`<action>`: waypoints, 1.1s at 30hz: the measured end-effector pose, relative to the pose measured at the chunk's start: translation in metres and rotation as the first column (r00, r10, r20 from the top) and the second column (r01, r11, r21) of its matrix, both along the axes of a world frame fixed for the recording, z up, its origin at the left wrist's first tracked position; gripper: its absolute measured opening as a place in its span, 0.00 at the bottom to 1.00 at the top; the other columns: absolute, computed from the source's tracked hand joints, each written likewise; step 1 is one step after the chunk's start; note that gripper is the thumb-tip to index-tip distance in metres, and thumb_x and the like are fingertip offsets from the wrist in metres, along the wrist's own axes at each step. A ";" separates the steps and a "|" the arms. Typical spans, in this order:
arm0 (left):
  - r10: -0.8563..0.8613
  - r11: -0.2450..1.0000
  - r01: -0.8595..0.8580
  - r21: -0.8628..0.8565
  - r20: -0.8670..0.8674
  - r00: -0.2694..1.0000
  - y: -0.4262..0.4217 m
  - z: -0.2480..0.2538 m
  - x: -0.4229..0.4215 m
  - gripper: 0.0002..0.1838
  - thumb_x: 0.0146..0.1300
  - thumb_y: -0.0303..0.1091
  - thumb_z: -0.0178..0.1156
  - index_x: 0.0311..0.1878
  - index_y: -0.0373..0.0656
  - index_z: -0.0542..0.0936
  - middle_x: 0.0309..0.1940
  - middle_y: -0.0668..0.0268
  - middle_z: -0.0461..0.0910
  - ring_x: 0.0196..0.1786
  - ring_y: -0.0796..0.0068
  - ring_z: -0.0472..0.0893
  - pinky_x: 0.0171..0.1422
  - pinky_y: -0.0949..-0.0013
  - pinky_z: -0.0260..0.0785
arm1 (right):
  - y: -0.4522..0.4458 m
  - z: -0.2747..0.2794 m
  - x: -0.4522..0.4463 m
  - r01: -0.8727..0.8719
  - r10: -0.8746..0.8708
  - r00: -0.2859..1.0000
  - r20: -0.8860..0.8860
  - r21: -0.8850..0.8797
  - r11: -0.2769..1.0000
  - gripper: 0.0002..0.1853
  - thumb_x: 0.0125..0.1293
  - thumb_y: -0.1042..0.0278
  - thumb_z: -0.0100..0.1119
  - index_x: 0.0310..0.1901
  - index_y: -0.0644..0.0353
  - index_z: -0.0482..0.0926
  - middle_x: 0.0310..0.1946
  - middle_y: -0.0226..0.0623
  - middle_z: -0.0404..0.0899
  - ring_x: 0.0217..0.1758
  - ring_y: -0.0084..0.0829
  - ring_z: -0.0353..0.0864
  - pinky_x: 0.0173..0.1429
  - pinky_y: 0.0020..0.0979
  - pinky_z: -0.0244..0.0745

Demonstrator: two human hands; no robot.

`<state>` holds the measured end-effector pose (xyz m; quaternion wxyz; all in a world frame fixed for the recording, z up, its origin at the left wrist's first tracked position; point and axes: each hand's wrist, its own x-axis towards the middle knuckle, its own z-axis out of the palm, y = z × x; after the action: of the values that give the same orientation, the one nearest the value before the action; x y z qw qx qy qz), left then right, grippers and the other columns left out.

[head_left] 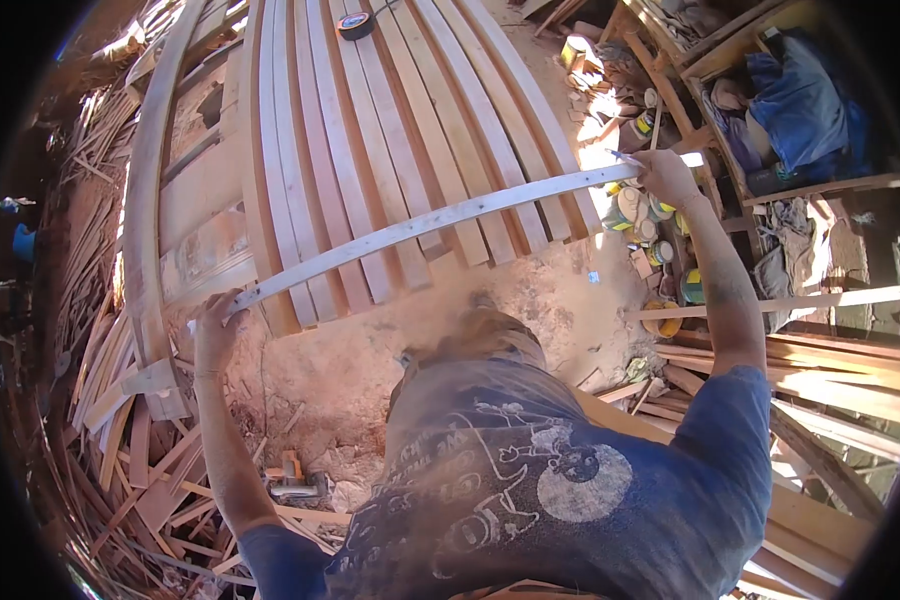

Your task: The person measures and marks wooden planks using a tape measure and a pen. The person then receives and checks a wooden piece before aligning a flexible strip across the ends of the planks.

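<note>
A long, narrow pale strip [425, 222] lies across the ends of several parallel wooden planks [375, 130]. My left hand [217, 317] is closed round the strip's left end, beside the leftmost planks. At the other end, past the rightmost plank, my right hand [663, 178] grips the strip with bent fingers; a thin pointed item [625, 158] sticks out near those fingertips, too small to identify. A round black and orange tape measure [354, 26] rests on the planks at the top.
Wood offcuts [155, 470] are heaped on the left. Cans [660, 252] stand right of the planks, near a wooden shelf [825, 187] holding blue cloth [798, 105]. More boards [850, 390] lie at right. An orange tool [292, 470] sits on the ground.
</note>
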<state>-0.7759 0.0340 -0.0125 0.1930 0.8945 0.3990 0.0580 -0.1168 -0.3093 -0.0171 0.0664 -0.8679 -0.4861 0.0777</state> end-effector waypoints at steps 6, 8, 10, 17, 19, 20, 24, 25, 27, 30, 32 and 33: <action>-0.023 1.000 0.023 -0.001 0.056 0.998 -0.003 0.005 -0.004 0.21 0.53 0.23 0.65 0.54 0.39 0.80 0.46 0.57 0.81 0.51 0.54 0.78 0.56 0.59 0.69 | 0.007 -0.009 -0.013 -0.011 0.011 1.000 0.008 0.066 0.998 0.15 0.53 0.71 0.61 0.44 0.56 0.84 0.37 0.48 0.83 0.43 0.49 0.82 0.51 0.43 0.76; -0.054 0.999 0.054 0.004 0.038 0.998 -0.004 0.007 -0.004 0.21 0.54 0.23 0.65 0.54 0.39 0.80 0.47 0.57 0.80 0.51 0.53 0.78 0.57 0.59 0.69 | 0.006 0.000 -0.026 -0.057 0.061 0.997 -0.037 0.117 0.992 0.15 0.53 0.70 0.62 0.44 0.57 0.84 0.37 0.47 0.83 0.43 0.49 0.82 0.51 0.43 0.76; -0.052 0.999 0.051 0.009 0.027 0.998 -0.007 0.007 -0.005 0.22 0.53 0.23 0.65 0.54 0.39 0.80 0.47 0.56 0.80 0.52 0.53 0.78 0.57 0.59 0.69 | 0.006 0.001 -0.029 -0.100 0.106 0.993 -0.054 0.101 0.990 0.20 0.51 0.72 0.65 0.48 0.60 0.83 0.38 0.50 0.83 0.42 0.49 0.83 0.48 0.40 0.77; 0.063 0.987 -0.059 -0.152 0.020 0.998 -0.025 0.016 -0.008 0.20 0.56 0.20 0.63 0.54 0.38 0.79 0.47 0.55 0.80 0.51 0.53 0.79 0.55 0.59 0.70 | -0.014 0.009 -0.048 -0.094 0.101 0.986 -0.133 0.061 0.994 0.17 0.53 0.68 0.67 0.47 0.56 0.84 0.37 0.48 0.83 0.43 0.48 0.82 0.48 0.42 0.74; 0.001 0.996 0.001 -0.092 0.022 1.000 -0.024 0.015 -0.008 0.20 0.56 0.20 0.62 0.54 0.38 0.79 0.47 0.55 0.80 0.50 0.52 0.79 0.54 0.59 0.70 | -0.019 0.007 -0.047 -0.095 0.100 0.986 -0.132 0.043 0.995 0.17 0.53 0.68 0.67 0.48 0.56 0.84 0.36 0.48 0.83 0.43 0.49 0.82 0.48 0.42 0.74; -0.029 0.998 0.030 -0.062 0.021 0.999 -0.024 0.014 -0.007 0.19 0.57 0.20 0.62 0.54 0.38 0.79 0.47 0.55 0.80 0.50 0.52 0.80 0.54 0.59 0.70 | -0.019 0.012 -0.049 -0.091 0.092 0.986 -0.140 0.008 0.996 0.18 0.53 0.68 0.67 0.48 0.56 0.84 0.36 0.48 0.83 0.43 0.49 0.82 0.48 0.43 0.74; -0.016 0.995 0.015 -0.102 -0.009 1.000 -0.022 0.015 -0.006 0.19 0.57 0.20 0.62 0.54 0.38 0.79 0.47 0.54 0.80 0.51 0.52 0.79 0.54 0.59 0.70 | -0.022 0.014 -0.049 -0.107 0.106 0.988 -0.115 -0.004 0.994 0.17 0.54 0.70 0.65 0.48 0.56 0.84 0.35 0.48 0.83 0.43 0.49 0.81 0.48 0.43 0.75; -0.006 0.992 0.005 -0.123 -0.010 1.000 -0.024 0.016 -0.005 0.19 0.57 0.20 0.62 0.54 0.38 0.79 0.48 0.54 0.79 0.51 0.52 0.79 0.54 0.59 0.69 | -0.024 0.016 -0.050 -0.101 0.098 0.987 -0.124 -0.023 0.995 0.17 0.54 0.71 0.65 0.48 0.56 0.84 0.35 0.48 0.83 0.43 0.49 0.81 0.48 0.43 0.75; 0.009 0.990 -0.012 -0.143 -0.019 1.000 -0.024 0.017 -0.004 0.19 0.57 0.21 0.63 0.54 0.39 0.79 0.49 0.54 0.79 0.52 0.52 0.78 0.55 0.58 0.69 | -0.024 0.020 -0.054 -0.098 0.089 0.986 -0.143 -0.059 0.993 0.17 0.54 0.72 0.64 0.48 0.57 0.84 0.36 0.46 0.83 0.43 0.49 0.81 0.48 0.43 0.75; 0.012 0.995 -0.015 -0.102 -0.032 0.999 -0.025 0.019 -0.002 0.21 0.55 0.24 0.66 0.54 0.40 0.80 0.49 0.55 0.79 0.54 0.53 0.77 0.58 0.57 0.69 | -0.022 0.017 -0.057 -0.169 0.174 0.975 -0.137 0.047 0.985 0.18 0.53 0.73 0.65 0.48 0.59 0.82 0.38 0.44 0.82 0.45 0.49 0.81 0.49 0.42 0.75; -0.001 1.000 0.001 -0.015 -0.028 1.000 -0.032 0.024 0.007 0.22 0.54 0.26 0.68 0.54 0.41 0.80 0.49 0.56 0.80 0.55 0.53 0.77 0.59 0.56 0.68 | -0.017 0.026 -0.070 -0.213 0.223 0.969 -0.108 0.097 0.972 0.22 0.50 0.74 0.66 0.51 0.61 0.80 0.42 0.45 0.81 0.45 0.48 0.81 0.49 0.41 0.75; -0.023 1.000 0.023 -0.004 -0.013 1.000 -0.032 0.020 0.007 0.22 0.52 0.27 0.69 0.53 0.41 0.80 0.49 0.57 0.80 0.55 0.53 0.76 0.60 0.55 0.69 | -0.012 0.033 -0.078 -0.205 0.216 0.967 -0.138 0.089 0.975 0.23 0.50 0.74 0.66 0.51 0.62 0.80 0.43 0.46 0.81 0.45 0.48 0.81 0.49 0.40 0.75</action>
<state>-0.7692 0.0025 0.0075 0.1926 0.8991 0.3899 0.0491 -0.1947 -0.3209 0.0156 0.1251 -0.8002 -0.5720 0.1298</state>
